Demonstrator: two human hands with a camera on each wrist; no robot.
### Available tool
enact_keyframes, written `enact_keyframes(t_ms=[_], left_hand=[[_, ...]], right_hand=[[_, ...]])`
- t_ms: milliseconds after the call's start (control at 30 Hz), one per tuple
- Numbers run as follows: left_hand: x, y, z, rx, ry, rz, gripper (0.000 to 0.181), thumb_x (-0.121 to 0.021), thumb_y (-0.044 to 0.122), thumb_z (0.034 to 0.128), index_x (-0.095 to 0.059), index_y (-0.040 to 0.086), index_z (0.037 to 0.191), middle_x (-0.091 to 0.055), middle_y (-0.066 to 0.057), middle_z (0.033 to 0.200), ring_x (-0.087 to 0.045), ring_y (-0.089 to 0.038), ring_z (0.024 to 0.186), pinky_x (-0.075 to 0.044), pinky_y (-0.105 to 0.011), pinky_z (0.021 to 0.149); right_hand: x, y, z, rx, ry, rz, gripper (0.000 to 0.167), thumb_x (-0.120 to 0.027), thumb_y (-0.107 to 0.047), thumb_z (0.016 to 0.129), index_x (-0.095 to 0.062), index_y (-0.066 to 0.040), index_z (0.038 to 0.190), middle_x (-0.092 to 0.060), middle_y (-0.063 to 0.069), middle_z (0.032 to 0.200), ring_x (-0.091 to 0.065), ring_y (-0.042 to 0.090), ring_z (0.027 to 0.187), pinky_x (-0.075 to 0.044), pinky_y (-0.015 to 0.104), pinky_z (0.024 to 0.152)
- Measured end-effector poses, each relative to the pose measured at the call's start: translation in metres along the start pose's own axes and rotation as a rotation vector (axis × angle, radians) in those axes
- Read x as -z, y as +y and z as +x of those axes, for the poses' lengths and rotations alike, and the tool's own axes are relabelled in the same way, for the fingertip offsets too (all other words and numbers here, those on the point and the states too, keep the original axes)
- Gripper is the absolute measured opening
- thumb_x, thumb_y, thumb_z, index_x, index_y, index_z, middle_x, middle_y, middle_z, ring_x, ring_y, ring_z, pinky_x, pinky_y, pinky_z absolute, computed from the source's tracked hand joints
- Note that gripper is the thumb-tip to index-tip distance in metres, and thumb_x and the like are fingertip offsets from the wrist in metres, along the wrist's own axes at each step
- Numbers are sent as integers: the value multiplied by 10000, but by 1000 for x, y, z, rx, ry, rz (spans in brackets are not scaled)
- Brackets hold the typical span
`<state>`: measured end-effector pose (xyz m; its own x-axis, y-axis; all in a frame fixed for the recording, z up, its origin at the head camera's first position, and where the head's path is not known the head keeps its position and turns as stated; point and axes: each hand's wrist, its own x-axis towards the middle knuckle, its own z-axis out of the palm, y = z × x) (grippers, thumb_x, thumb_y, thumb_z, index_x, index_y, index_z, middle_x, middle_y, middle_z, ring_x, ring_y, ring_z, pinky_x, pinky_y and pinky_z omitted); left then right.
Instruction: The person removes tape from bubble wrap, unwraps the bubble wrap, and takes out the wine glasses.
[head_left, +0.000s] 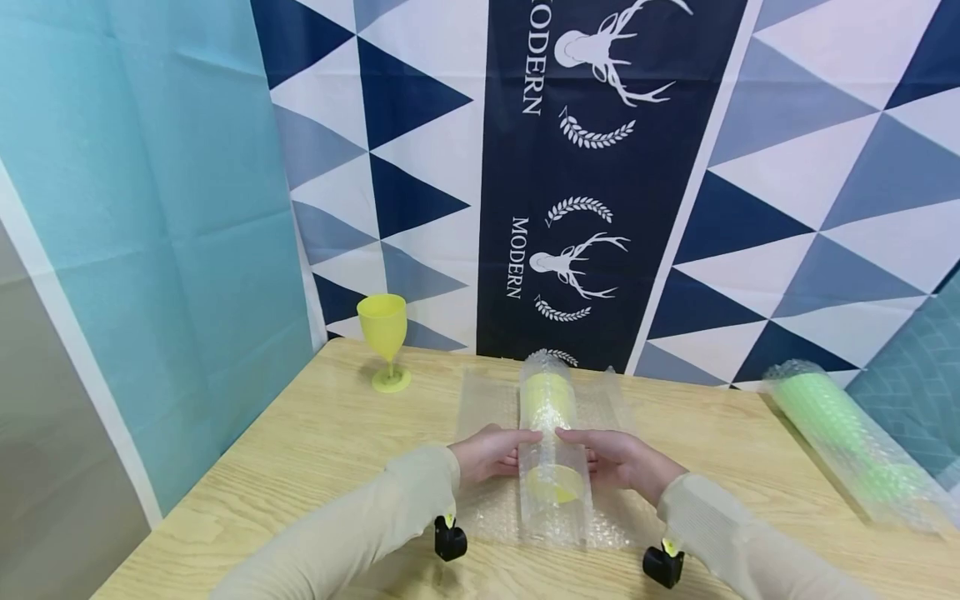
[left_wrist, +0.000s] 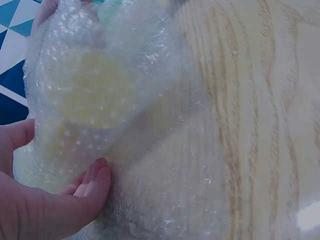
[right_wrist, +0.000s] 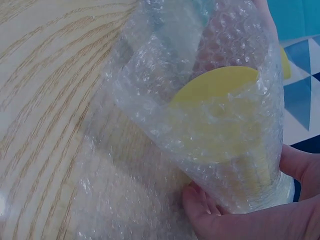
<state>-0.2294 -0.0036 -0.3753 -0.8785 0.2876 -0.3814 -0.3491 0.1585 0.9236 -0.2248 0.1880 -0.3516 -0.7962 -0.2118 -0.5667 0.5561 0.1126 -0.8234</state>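
A yellow goblet (head_left: 551, 400) lies inside a roll of clear bubble wrap (head_left: 555, 525), its rim end toward the table's front. From the left side, the left hand (head_left: 487, 454) grips the roll, thumb on top and fingers under it. The right hand (head_left: 626, 458) holds the other side the same way, the two thumb tips a small gap apart. Through the film in the left wrist view, the goblet (left_wrist: 97, 92) looks blurred beside the left hand (left_wrist: 55, 200). The goblet's rim (right_wrist: 220, 82) shows at the wrap's mouth, above the right hand (right_wrist: 250, 215) in the right wrist view.
An unwrapped yellow goblet (head_left: 384, 329) stands upright at the table's back left. At the right edge lies a green item (head_left: 832, 417) in bubble wrap. Loose bubble wrap (head_left: 487, 400) spreads flat under the roll. A patterned cloth (head_left: 420, 167) hangs behind the wooden table (head_left: 300, 467).
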Motion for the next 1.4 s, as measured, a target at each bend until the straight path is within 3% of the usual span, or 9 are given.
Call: enact_keyframes(t_ms=[200, 400, 600, 800, 1033, 1100, 1167, 1267, 1400], left_hand=[[-1, 0, 0, 4, 4, 5, 480, -665, 346, 883, -565, -14, 1183, -690, -89, 1017, -658, -125, 887, -557, -284, 887], [0, 1, -1, 4, 24, 35, 493, -679, 357, 867, -579, -14, 1176, -703, -98, 1009, -656, -111, 861, -558, -289, 889], [3, 3, -3, -5, 6, 51, 471, -678, 348, 865, -591, -3, 1168, -697, -88, 1007, -642, -112, 846, -555, -293, 892], [6, 6, -1, -27, -46, 20, 448, -654, 288, 891, -585, -44, 1183, -687, -145, 1086, -678, -172, 955, -549, -318, 929], [0, 5, 0, -36, -50, -23, 417, -648, 253, 896, -586, -57, 1167, -691, -176, 1087, -690, -200, 966, -551, -346, 930], [-2, 5, 0, -42, -45, -31, 409, -647, 246, 897, -585, -59, 1162, -690, -179, 1087, -689, -211, 979, -552, -348, 928], [-4, 4, 0, -46, -41, -37, 404, -645, 236, 899, -583, -63, 1164, -688, -187, 1096, -687, -232, 1001, -550, -350, 931], [-5, 5, 0, -43, -27, -33, 399, -648, 234, 897, -583, -58, 1161, -690, -180, 1090, -685, -236, 1012, -551, -346, 929], [-5, 4, 0, -34, -8, -18, 402, -654, 235, 892, -583, -56, 1160, -700, -168, 1068, -690, -221, 996, -555, -330, 917]], right_hand=[[2, 0, 0, 39, -15, -39, 729, -564, -315, 958, -202, 114, 1423, -376, 279, 1382, -485, 282, 1194, -341, 490, 1151], [4, 0, 0, 50, 0, -68, 722, -580, -315, 947, -239, 126, 1405, -425, 256, 1328, -515, 260, 1151, -380, 476, 1126], [1, -1, -1, 52, 2, -39, 769, -588, -310, 943, -188, 129, 1431, -350, 290, 1397, -459, 293, 1220, -324, 494, 1160], [0, -3, -1, 35, 11, -9, 846, -599, -327, 939, -103, 119, 1459, -234, 331, 1474, -323, 379, 1361, -265, 513, 1182], [4, -9, -5, 11, 14, -80, 865, -590, -329, 944, -85, 167, 1441, -127, 407, 1499, -243, 444, 1415, -255, 502, 1183], [6, -10, -6, 23, 21, -130, 835, -587, -325, 945, -127, 173, 1432, -182, 400, 1486, -346, 401, 1357, -296, 489, 1170], [8, -10, -7, 54, 11, -174, 752, -571, -296, 954, -202, 169, 1415, -337, 355, 1425, -487, 310, 1235, -376, 460, 1131], [12, -11, -9, 94, -4, -210, 649, -558, -269, 963, -297, 166, 1369, -567, 207, 1211, -602, 149, 998, -498, 384, 1017], [16, -17, -13, 124, -2, -223, 618, -553, -240, 968, -306, 179, 1350, -618, 118, 1057, -626, 90, 876, -558, 306, 896]])
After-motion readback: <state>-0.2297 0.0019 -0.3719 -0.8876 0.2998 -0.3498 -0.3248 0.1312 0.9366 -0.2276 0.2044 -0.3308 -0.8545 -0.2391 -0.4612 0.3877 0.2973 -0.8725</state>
